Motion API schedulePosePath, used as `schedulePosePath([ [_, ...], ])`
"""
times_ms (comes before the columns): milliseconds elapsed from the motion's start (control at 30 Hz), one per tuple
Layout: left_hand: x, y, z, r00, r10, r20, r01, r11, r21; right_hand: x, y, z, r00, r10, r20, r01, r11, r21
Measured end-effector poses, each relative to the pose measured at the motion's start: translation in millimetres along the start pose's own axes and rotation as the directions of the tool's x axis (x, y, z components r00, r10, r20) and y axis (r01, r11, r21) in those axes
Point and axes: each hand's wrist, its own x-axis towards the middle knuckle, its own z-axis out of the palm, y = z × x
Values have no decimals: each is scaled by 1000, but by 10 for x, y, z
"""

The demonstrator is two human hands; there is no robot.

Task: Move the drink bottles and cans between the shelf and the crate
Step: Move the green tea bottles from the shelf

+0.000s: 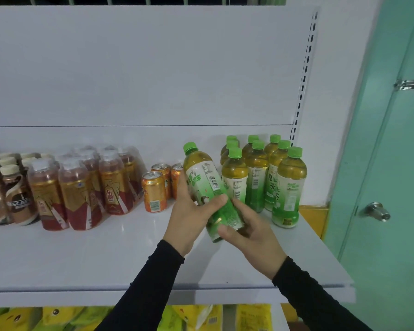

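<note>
A green tea bottle (204,173) with a green cap is tilted to the left above the white shelf (105,249), held in both hands. My left hand (189,216) wraps its middle from the left. My right hand (249,232) grips its lower end from the right and covers its base. Just behind it, several more green tea bottles (261,177) stand upright in a cluster at the shelf's right end. No crate is in view.
Orange cans (153,191) stand left of the held bottle. Further left are gold-and-red drink bottles (81,185) and brown coffee bottles (14,192). A teal door (382,163) is at the right. Yellow packets (201,318) lie on the shelf below.
</note>
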Motion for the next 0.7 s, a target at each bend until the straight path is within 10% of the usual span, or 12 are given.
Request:
schedulePosePath([
  [367,78,78,-95,925,-380,16,351,838,-418,14,60,22,963,-268,-25,232,875,-425],
  [700,49,125,-87,907,-419,53,393,791,-470,103,-52,30,949,-313,-45,251,832,-494],
])
